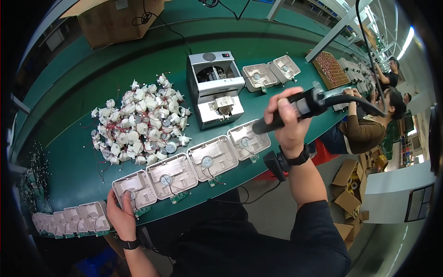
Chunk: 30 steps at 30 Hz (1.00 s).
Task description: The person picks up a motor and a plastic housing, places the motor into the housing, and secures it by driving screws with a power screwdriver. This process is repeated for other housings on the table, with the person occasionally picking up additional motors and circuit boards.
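My right hand is wrapped round a black electric screwdriver, held above the bench at the right, its cable running off to the right. My left hand grips the left end of a white plastic housing. Its thumb presses on a round part inside, and the fingers lie along the outer wall. To the right of that housing, more open housings stand in a row along the bench's front edge. Each has a round disc inside, and a small green circuit board hangs by wires at the front edge.
A heap of white wired parts lies behind the row. Beside it stands a grey screw feeder. More housings line the left front edge; two others sit at the back. Co-workers sit at the right. Cardboard boxes stand on the floor.
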### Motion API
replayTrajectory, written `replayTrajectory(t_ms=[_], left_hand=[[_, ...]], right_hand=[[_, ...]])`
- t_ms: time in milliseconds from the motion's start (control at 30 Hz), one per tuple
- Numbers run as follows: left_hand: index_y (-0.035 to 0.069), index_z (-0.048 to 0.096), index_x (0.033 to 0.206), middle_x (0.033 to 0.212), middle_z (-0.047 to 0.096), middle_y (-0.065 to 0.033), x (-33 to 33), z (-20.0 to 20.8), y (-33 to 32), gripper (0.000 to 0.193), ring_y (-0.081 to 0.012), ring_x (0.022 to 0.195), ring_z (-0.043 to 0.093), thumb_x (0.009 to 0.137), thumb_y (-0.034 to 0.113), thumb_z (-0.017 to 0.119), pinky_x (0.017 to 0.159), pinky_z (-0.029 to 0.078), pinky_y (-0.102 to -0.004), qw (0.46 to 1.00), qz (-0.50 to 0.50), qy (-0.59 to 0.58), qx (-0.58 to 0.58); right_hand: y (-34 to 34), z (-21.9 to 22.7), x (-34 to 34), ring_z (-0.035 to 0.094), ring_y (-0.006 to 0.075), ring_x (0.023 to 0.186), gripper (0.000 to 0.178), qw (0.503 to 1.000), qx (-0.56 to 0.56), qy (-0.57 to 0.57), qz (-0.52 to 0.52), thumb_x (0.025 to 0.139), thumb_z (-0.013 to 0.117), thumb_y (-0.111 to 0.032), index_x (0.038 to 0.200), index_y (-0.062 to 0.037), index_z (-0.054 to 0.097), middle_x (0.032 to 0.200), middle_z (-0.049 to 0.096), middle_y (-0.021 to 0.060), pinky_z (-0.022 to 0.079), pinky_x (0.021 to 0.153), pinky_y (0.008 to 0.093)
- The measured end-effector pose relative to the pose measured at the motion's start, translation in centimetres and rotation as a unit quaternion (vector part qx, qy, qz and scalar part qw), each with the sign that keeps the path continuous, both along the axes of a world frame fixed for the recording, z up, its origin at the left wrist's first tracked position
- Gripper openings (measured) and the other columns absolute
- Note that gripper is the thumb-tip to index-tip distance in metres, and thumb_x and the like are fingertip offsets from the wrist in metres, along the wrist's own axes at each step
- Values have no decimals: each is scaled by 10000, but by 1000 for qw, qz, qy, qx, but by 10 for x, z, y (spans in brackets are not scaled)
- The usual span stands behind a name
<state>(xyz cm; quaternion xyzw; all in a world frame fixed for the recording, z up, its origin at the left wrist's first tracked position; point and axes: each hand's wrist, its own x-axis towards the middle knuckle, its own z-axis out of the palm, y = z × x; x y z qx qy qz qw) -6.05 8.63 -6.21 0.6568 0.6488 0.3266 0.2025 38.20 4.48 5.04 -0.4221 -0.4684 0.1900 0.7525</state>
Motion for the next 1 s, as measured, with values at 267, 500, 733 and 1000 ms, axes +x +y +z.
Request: replayTrajectory(t_ms=[267,500,733,1000], left_hand=[[-64,576,1287,1143,669,-192,-7,-6,-5,436,-258,1040,646,988,245,642,914,490,-345,1000,-23,10,10],[-34,608,1265,1127,608,-164,-17,-19,2,396,-287,1043,604,991,251,634,940,459,-365,999,-31,-11,0],[-36,603,1265,1152,583,-161,-22,-31,9,400,-291,1067,587,993,256,632,960,447,-366,999,-33,-23,-7],[-38,612,1250,1160,586,-160,-17,-31,7,399,-288,1066,587,997,269,630,959,448,-365,999,-30,-26,-9]], right_hand=[[67,35,-22,564,170,568,137,998,28,-45,35,936,602,-119,1006,-23,535,756,604,101,481,543,308],[32,14,-35,562,178,567,162,999,-32,17,27,933,605,-120,1019,-13,520,752,592,111,484,539,309],[-1,-26,-40,559,186,571,166,999,-28,-26,14,924,595,-107,1031,-20,502,765,589,128,489,545,312],[2,-45,-34,563,189,570,166,999,-32,-9,-3,907,604,-97,1015,-20,505,761,588,127,489,547,310]])
